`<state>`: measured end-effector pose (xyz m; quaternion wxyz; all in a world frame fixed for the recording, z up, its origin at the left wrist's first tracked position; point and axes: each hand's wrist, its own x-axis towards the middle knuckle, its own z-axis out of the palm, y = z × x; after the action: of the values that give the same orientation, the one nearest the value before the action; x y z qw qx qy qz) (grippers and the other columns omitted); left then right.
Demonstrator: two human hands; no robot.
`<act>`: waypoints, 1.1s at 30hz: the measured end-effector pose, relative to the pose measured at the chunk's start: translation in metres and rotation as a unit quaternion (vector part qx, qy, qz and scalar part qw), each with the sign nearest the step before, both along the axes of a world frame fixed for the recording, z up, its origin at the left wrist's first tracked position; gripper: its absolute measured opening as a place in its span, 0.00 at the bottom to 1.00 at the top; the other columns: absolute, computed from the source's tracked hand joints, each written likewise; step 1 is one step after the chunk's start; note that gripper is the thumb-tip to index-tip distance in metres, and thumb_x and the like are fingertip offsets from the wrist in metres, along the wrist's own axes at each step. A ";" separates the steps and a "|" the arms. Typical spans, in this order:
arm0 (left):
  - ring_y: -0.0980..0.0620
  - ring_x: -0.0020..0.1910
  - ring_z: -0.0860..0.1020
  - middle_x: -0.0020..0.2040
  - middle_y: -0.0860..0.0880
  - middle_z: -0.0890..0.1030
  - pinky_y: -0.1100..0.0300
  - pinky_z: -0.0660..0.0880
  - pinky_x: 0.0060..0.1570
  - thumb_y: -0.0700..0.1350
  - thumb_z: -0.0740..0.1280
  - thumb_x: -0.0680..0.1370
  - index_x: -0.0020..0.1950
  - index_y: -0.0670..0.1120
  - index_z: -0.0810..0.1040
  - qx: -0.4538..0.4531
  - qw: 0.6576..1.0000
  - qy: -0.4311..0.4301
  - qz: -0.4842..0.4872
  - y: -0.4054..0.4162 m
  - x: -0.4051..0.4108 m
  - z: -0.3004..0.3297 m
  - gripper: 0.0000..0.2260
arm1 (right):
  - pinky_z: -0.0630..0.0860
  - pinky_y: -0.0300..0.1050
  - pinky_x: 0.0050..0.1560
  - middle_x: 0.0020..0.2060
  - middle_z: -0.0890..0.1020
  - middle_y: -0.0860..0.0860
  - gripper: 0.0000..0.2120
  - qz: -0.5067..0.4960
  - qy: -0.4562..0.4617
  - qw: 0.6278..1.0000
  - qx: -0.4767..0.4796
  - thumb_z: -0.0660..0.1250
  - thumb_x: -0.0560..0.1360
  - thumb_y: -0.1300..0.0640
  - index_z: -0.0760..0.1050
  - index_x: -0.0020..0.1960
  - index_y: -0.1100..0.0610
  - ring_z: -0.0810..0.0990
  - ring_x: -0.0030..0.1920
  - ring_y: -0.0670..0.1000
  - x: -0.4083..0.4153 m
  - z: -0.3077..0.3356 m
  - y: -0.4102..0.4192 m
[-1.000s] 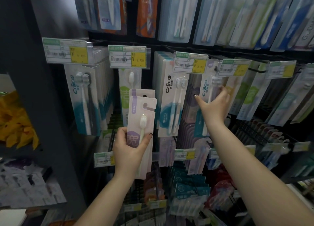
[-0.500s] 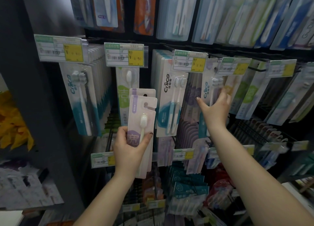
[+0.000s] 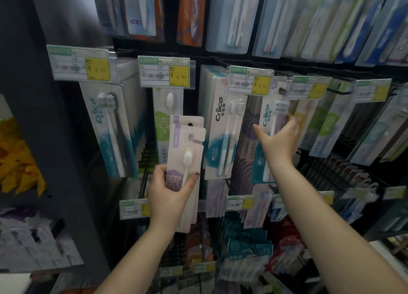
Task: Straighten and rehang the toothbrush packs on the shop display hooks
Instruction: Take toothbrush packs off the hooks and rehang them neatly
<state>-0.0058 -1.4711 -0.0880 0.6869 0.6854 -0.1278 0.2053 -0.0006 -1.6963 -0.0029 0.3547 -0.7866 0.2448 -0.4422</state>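
Note:
My left hand grips a small stack of pale pink toothbrush packs with purple labels, held upright in front of the display. My right hand reaches up and holds the lower part of a white and teal Cnice pack hanging on a hook under a price tag. Thumb and fingers pinch that pack's sides. Dark packs hang just behind and left of it.
Rows of hanging toothbrush packs fill the black wire display, with yellow and white price tags on the hook ends. A dark upright post stands at the left. Lower hooks carry more packs, close under my forearms.
The view has shifted a little to the left and down. My right hand stays on the teal pack with its fingers slightly higher. The left hand still holds the pink packs in place.

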 end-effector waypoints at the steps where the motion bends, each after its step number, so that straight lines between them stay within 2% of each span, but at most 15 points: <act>1: 0.63 0.33 0.74 0.37 0.53 0.75 0.73 0.71 0.33 0.44 0.75 0.67 0.41 0.50 0.68 0.002 1.000 -0.003 0.001 0.000 0.000 0.000 0.15 | 0.64 0.44 0.64 0.68 0.65 0.56 0.40 0.000 0.002 1.000 0.000 0.73 0.69 0.47 0.57 0.72 0.61 0.65 0.68 0.53 0.000 0.000 0.000; 8: 0.62 0.34 0.74 0.38 0.51 0.76 0.71 0.72 0.33 0.45 0.75 0.67 0.41 0.51 0.68 0.011 1.000 0.004 0.001 -0.001 0.000 -0.002 0.15 | 0.61 0.41 0.63 0.70 0.63 0.54 0.39 0.022 0.000 1.000 0.010 0.72 0.70 0.48 0.56 0.73 0.59 0.63 0.69 0.53 -0.002 -0.002 -0.005; 14: 0.62 0.32 0.73 0.36 0.52 0.75 0.63 0.73 0.34 0.44 0.75 0.68 0.41 0.50 0.68 0.004 1.000 0.013 -0.011 -0.004 -0.002 -0.001 0.15 | 0.57 0.34 0.58 0.71 0.62 0.54 0.39 0.019 0.002 1.000 -0.012 0.72 0.70 0.50 0.56 0.74 0.59 0.62 0.70 0.51 -0.004 0.000 -0.012; 17: 0.60 0.32 0.72 0.36 0.51 0.75 0.58 0.75 0.35 0.45 0.75 0.67 0.41 0.48 0.69 0.001 1.000 0.014 -0.014 -0.005 -0.001 -0.001 0.15 | 0.60 0.36 0.60 0.70 0.63 0.55 0.39 0.014 0.004 0.999 -0.032 0.72 0.70 0.48 0.57 0.73 0.60 0.64 0.70 0.52 -0.002 0.004 -0.008; 21: 0.56 0.34 0.74 0.37 0.50 0.76 0.52 0.77 0.38 0.46 0.75 0.67 0.42 0.49 0.69 -0.002 1.000 0.020 -0.018 -0.005 0.000 -0.002 0.15 | 0.61 0.40 0.64 0.70 0.63 0.56 0.40 0.008 -0.010 1.000 -0.011 0.72 0.70 0.49 0.56 0.73 0.61 0.63 0.70 0.53 -0.002 0.001 -0.001; 24: 0.56 0.35 0.75 0.38 0.50 0.76 0.53 0.77 0.38 0.45 0.75 0.67 0.42 0.49 0.69 0.001 1.000 0.022 -0.014 -0.004 0.001 -0.003 0.15 | 0.59 0.36 0.62 0.69 0.63 0.56 0.40 0.005 -0.022 1.000 -0.006 0.73 0.70 0.50 0.55 0.73 0.61 0.62 0.70 0.53 -0.003 -0.003 0.001; 28: 0.61 0.33 0.73 0.37 0.51 0.75 0.58 0.76 0.36 0.45 0.75 0.67 0.42 0.50 0.69 0.001 1.000 0.020 -0.012 -0.004 0.001 -0.004 0.15 | 0.59 0.38 0.65 0.68 0.64 0.55 0.40 0.002 -0.031 0.999 -0.027 0.73 0.68 0.49 0.56 0.72 0.60 0.62 0.68 0.52 -0.005 -0.006 0.002; 33: 0.58 0.34 0.73 0.37 0.52 0.75 0.61 0.73 0.35 0.45 0.75 0.67 0.41 0.51 0.68 0.003 1.000 0.013 -0.008 -0.009 0.001 -0.005 0.15 | 0.60 0.43 0.67 0.68 0.63 0.54 0.40 0.009 -0.028 0.998 -0.047 0.73 0.69 0.49 0.56 0.72 0.58 0.62 0.68 0.52 -0.011 -0.009 0.004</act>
<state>-0.0052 -1.4799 -0.0933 0.6880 0.6889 -0.1252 0.1908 -0.0113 -1.6919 -0.0118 0.3280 -0.7918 0.2066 -0.4720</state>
